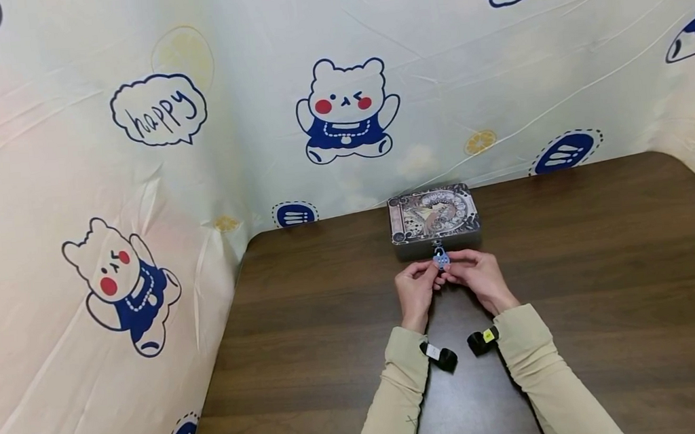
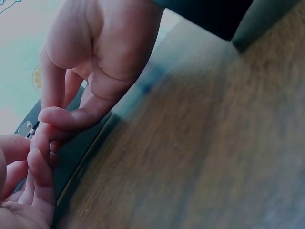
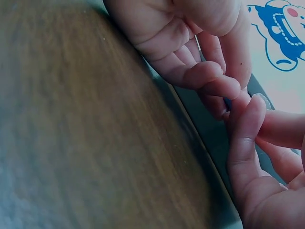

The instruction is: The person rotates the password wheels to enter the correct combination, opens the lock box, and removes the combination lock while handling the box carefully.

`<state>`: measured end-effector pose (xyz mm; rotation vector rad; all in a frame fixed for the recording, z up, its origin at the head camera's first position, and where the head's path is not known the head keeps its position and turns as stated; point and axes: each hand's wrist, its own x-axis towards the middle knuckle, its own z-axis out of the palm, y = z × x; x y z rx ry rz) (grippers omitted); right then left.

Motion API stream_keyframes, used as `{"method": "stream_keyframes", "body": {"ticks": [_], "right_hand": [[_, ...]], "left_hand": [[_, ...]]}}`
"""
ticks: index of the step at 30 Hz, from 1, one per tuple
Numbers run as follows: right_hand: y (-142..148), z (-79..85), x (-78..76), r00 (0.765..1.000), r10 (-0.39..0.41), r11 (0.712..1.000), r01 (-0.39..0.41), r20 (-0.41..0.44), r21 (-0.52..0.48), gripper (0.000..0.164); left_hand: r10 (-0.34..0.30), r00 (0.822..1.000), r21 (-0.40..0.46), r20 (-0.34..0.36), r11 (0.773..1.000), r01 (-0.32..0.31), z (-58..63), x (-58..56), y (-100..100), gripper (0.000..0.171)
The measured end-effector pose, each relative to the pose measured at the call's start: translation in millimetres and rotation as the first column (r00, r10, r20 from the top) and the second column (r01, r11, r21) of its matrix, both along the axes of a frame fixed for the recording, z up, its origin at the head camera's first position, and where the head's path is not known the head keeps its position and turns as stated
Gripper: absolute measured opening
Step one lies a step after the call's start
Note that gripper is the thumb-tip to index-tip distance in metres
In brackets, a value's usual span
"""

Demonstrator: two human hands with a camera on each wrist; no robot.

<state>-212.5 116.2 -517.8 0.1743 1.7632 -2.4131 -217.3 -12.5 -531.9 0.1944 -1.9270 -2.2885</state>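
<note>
A small blue padlock [image 1: 441, 259] with pale marks on its face hangs from the front clasp of a rectangular box [image 1: 438, 245]. The box has an ornate picture on its lid, which is down. My left hand [image 1: 416, 289] pinches the padlock from the left side. From the right, my right hand [image 1: 482, 278] grips it between thumb and fingers. Both hands' fingertips meet around the lock, just before the box's front wall. In the two wrist views the fingers hide nearly all of the padlock, and the box's dark side [image 3: 206, 126] shows behind them.
The box stands on a dark wood-grain table [image 1: 307, 329], close to its back edge. A pale curtain [image 1: 241, 116] printed with cartoon bears hangs behind and at the sides. Small black devices [image 1: 446, 359] are strapped at both cuffs.
</note>
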Motion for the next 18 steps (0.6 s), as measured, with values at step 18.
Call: {"method": "stream_keyframes", "body": {"ticks": [18], "right_hand": [[-3.5, 2.1, 1.6, 0.998, -0.031, 0.998, 0.028, 0.046, 0.05, 0.044]], "left_hand": [[-0.002, 1.0, -0.054, 0.03, 0.999, 0.004, -1.1, -3.0, -4.8, 0.01]]}}
